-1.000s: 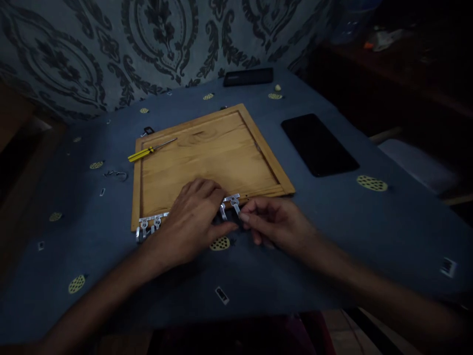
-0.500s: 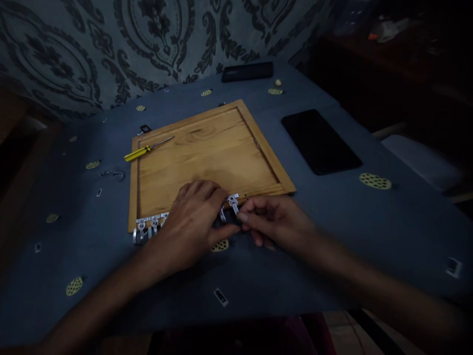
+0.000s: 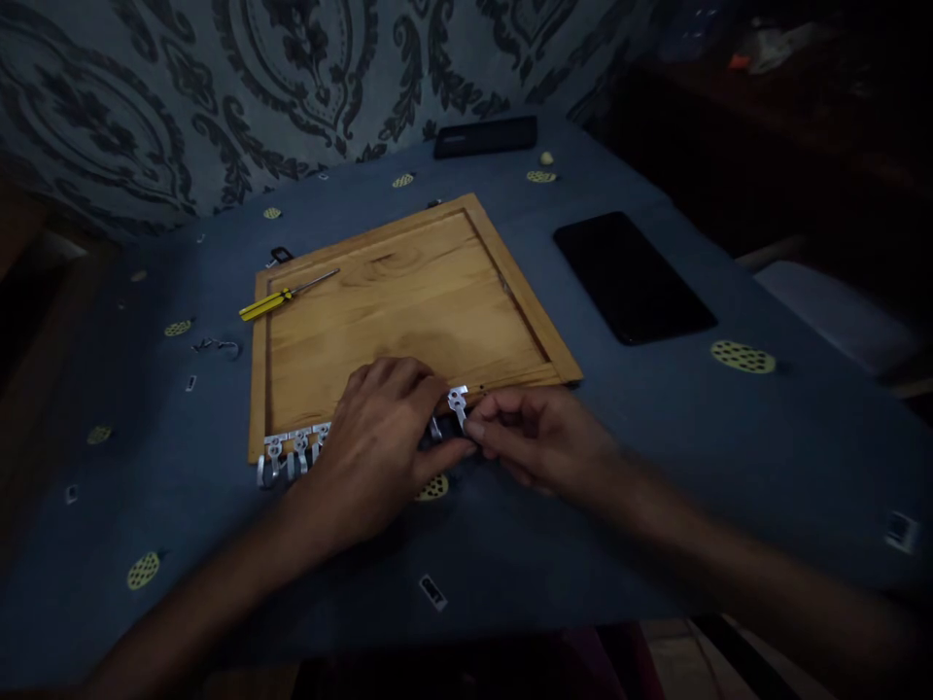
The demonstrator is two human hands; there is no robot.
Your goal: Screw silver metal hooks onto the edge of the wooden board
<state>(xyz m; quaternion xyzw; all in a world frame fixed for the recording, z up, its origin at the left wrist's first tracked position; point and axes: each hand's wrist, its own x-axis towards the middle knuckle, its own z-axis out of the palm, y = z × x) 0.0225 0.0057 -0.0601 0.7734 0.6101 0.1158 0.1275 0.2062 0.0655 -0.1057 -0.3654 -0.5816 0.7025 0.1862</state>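
While our left hand [image 3: 386,442] arches over the near edge of the wooden panel [image 3: 394,311], our right hand [image 3: 539,437] narrows to a pinch, thumb and fingertips at the lower end of a silver T-shaped hook [image 3: 457,399]. That hook lies just left of our right fingertips, its flat crossbar against the panel's frame. Beside it, another metal hook [image 3: 435,428] shows partly in the gap by our left thumb; we cannot tell whether the left hand grips anything beneath its palm.

Further left along the same edge, we see a row of hooks [image 3: 300,439], partly covered by our left hand and wrist. Our yellow-handled screwdriver [image 3: 288,295] lies across the panel's left side, its shaft pointing inward. Left of the panel, a loose hook [image 3: 217,346] rests on the blue-covered counter [image 3: 583,564]; to the right lies a dark tablet [image 3: 634,277].
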